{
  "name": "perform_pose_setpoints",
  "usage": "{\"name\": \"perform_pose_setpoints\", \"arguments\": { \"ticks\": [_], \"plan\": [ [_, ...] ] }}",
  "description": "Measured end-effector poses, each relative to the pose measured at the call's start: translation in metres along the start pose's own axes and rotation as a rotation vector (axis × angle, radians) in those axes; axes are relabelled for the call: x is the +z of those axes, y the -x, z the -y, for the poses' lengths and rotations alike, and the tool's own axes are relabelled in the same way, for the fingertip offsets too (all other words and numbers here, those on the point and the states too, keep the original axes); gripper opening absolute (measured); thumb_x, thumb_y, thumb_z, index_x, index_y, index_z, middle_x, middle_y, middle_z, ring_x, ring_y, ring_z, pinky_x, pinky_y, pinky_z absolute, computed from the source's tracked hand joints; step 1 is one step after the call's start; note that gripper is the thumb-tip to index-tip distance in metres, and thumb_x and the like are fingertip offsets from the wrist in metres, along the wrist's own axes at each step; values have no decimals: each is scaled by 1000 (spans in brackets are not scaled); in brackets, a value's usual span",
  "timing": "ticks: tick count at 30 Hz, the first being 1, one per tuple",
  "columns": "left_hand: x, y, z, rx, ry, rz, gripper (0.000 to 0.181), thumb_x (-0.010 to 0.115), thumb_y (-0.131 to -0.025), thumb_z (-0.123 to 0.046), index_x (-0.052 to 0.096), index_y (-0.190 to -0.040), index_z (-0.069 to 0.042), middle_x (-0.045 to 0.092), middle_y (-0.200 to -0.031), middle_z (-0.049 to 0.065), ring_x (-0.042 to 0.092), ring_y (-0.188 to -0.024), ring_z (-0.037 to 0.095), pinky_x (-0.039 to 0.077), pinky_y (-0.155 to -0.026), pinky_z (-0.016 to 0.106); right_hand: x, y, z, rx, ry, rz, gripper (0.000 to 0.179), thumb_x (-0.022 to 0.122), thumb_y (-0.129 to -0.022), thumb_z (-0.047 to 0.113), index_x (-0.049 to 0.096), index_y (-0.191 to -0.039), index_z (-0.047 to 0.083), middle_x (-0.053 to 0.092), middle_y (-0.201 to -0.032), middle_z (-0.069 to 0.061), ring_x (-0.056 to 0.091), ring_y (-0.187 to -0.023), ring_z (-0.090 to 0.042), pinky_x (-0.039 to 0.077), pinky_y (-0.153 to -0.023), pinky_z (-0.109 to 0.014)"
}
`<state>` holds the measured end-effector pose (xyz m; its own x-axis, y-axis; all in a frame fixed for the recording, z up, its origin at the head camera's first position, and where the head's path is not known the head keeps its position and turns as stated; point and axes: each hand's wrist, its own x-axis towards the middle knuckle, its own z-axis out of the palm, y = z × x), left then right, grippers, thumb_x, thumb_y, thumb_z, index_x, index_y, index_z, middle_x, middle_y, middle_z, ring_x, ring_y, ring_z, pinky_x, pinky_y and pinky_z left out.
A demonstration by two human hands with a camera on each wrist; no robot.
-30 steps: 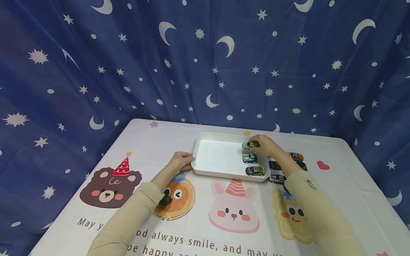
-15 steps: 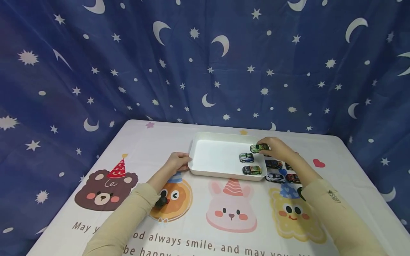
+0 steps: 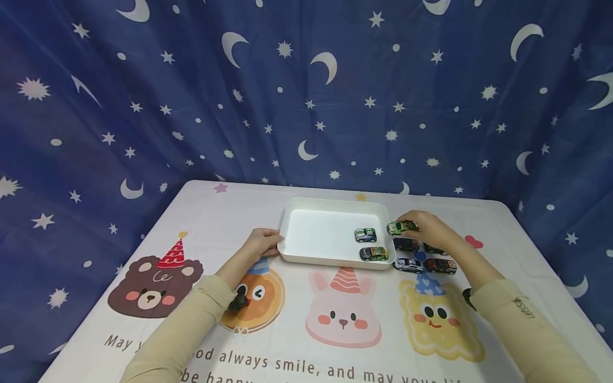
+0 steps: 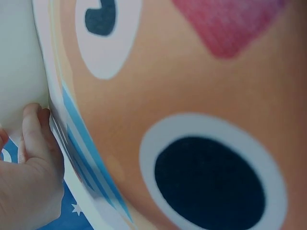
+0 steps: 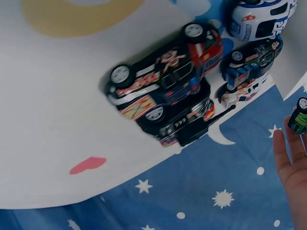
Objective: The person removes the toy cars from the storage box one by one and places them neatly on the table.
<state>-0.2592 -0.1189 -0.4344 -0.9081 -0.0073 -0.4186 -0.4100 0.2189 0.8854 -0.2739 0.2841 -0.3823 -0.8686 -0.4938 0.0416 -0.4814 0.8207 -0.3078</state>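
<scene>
In the head view my right hand (image 3: 426,229) pinches a green patterned toy car (image 3: 402,227) just beyond the right rim of a white tray (image 3: 316,257). The right wrist view catches this hand and the green car at its right edge. My left hand (image 3: 261,243) grips the tray's left end, its fingers against the wall in the left wrist view. Inside the tray, toward the right, sit a white-and-blue toy car (image 3: 366,235) and, nearer me, a dark multicoloured toy car (image 3: 373,254).
Right of the tray several toy cars stand close together, among them a white one (image 3: 408,265), a black one (image 3: 406,244) and a dark red one (image 3: 440,266). The tablecloth (image 3: 268,361) has cartoon prints. A blue star-patterned curtain (image 3: 268,96) hangs behind the table.
My right hand has lifted the green car out of the tray and carried it right, past the rim. The left hand keeps its place on the tray. The head view has shifted slightly.
</scene>
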Motion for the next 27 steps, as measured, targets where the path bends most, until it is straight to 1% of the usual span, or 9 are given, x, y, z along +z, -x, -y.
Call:
{"name": "perform_pose_setpoints", "arguments": {
  "ticks": [6,15,17,23,27],
  "plan": [
    [-1,2,-2,-13,6,4,42,58,-91,-9,50,-130,7,62,-112,20,61,-68,6,60,-68,19,-7,9,-6,8,41,15,31,69,-83,7,65,-111,-5,66,-110,-23,61,-103,-39,54,-89,-50],
    [0,1,0,-16,2,-5,43,58,-91,-9,49,-130,6,61,-112,19,61,-71,7,60,-69,20,-13,27,-17,-9,74,28,31,71,-80,5,65,-108,-7,67,-105,-23,62,-98,-38,55,-84,-48],
    [0,-1,1,-18,2,-5,43,58,-91,-9,49,-131,6,61,-113,20,61,-72,8,60,-70,20,-14,31,-22,-12,84,22,31,71,-80,4,65,-108,-7,66,-104,-23,62,-97,-38,55,-83,-48],
    [-1,-6,3,-22,19,-8,43,59,-90,-8,50,-130,6,61,-115,20,61,-71,7,60,-70,19,-18,44,-40,17,94,-6,31,71,-79,2,65,-107,-9,66,-105,-26,60,-99,-42,53,-85,-53],
    [0,-7,4,-12,22,-5,43,59,-90,-8,51,-129,6,62,-116,21,61,-70,6,60,-69,19,-18,53,-54,53,82,-9,32,71,-79,3,64,-107,-11,64,-106,-29,58,-100,-45,51,-87,-57]
  ]
}}
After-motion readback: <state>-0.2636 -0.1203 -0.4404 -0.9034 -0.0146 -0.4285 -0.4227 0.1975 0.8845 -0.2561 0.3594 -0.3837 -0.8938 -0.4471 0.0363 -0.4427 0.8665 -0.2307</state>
